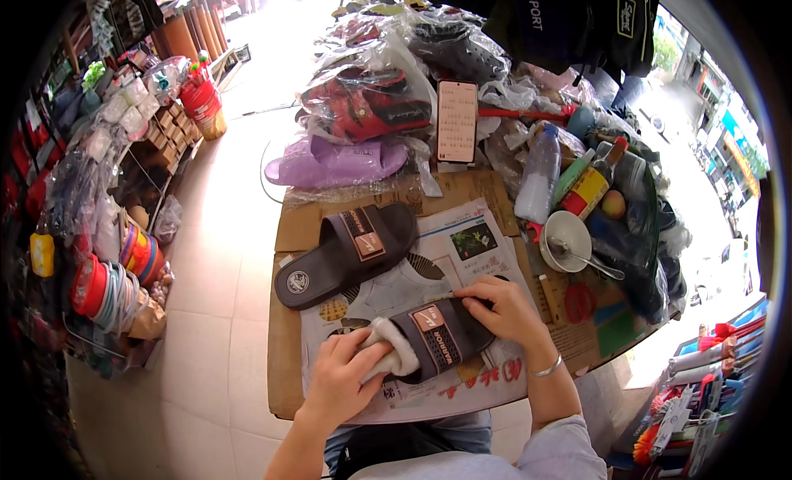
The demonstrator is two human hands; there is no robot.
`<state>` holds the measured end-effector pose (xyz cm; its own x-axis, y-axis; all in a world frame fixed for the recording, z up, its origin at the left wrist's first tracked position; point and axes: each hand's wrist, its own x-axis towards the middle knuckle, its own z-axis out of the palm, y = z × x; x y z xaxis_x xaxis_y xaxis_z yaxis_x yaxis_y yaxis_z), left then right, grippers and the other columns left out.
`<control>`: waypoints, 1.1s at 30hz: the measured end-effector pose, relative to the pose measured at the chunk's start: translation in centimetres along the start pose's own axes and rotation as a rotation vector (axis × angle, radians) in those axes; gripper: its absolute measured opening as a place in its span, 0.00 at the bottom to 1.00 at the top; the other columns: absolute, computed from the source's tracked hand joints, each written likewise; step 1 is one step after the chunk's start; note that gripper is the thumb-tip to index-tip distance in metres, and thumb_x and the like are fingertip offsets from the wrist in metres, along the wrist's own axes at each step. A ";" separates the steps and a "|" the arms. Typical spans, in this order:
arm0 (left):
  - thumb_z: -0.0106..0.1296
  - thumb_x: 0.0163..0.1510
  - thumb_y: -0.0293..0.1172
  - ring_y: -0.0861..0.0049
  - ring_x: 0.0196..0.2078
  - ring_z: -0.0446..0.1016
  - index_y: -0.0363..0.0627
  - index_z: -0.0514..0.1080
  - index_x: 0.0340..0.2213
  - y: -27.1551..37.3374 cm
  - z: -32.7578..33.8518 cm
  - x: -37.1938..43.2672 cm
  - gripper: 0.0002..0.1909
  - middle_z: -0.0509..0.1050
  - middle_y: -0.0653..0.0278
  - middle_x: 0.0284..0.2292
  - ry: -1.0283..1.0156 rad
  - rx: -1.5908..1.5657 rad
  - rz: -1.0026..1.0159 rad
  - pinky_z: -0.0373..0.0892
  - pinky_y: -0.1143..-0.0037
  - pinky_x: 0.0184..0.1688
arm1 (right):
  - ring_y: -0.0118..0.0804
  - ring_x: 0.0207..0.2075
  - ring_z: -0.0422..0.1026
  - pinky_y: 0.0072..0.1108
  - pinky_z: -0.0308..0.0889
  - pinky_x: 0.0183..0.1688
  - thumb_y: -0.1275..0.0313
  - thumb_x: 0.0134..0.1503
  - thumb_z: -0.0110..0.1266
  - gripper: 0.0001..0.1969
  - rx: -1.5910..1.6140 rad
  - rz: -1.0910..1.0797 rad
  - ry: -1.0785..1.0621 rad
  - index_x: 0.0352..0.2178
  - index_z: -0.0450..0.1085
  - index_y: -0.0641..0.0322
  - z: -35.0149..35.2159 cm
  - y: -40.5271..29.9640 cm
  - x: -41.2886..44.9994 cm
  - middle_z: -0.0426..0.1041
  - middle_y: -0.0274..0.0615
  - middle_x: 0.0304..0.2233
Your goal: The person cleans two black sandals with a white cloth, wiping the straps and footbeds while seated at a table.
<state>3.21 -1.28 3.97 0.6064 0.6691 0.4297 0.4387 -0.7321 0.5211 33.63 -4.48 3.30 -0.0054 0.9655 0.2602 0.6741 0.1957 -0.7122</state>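
Two dark slide sandals lie on newspaper (467,266) over cardboard. The nearer slide sandal (436,341) is between my hands, its strap facing up. My left hand (346,368) grips a folded whitish cloth (391,350) and presses it at the sandal's left end, by the strap opening. My right hand (504,310), with a bangle at the wrist, holds the sandal's other end, fingers over the edge. Further off, the second slide sandal (346,254) rests untouched, its round badge showing at the left. The sole under my left hand and the cloth is hidden.
Behind lie a purple slide (337,163) and bagged red shoes (371,102), beside an upright phone (456,121). To the right are a plastic bottle (538,176), a bowl with a spoon (564,232), a glass bottle (593,186) and red-handled scissors (580,302). Goods crowd the left.
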 end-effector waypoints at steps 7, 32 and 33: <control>0.65 0.37 0.22 0.55 0.45 0.73 0.47 0.77 0.43 -3.1 -4.9 -1.9 0.26 0.73 0.51 0.45 0.146 0.129 -0.252 0.71 0.64 0.48 | 0.51 0.33 0.76 0.31 0.71 0.36 0.74 0.55 0.57 0.09 -0.026 -0.036 0.018 0.38 0.77 0.59 -0.1 0.2 -0.2 0.76 0.46 0.34; 0.64 0.42 0.35 0.62 0.42 0.73 0.51 0.74 0.45 4.3 0.5 10.1 0.24 0.73 0.59 0.41 -0.200 -0.028 0.406 0.71 0.67 0.44 | 0.52 0.36 0.75 0.32 0.70 0.37 0.73 0.51 0.59 0.11 -0.001 -0.047 -0.068 0.39 0.77 0.58 -0.5 0.8 0.0 0.76 0.45 0.36; 0.63 0.44 0.35 0.63 0.42 0.73 0.52 0.74 0.44 4.5 1.5 10.4 0.23 0.72 0.60 0.41 -0.256 -0.041 0.425 0.71 0.68 0.45 | 0.52 0.36 0.75 0.32 0.70 0.37 0.73 0.51 0.59 0.11 -0.005 -0.052 -0.075 0.39 0.77 0.58 -0.4 0.9 -0.1 0.76 0.45 0.36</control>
<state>12.44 2.18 9.69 0.8716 0.2561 0.4180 0.0940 -0.9242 0.3701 34.57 -4.46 2.91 -0.0953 0.9642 0.2473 0.6756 0.2451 -0.6954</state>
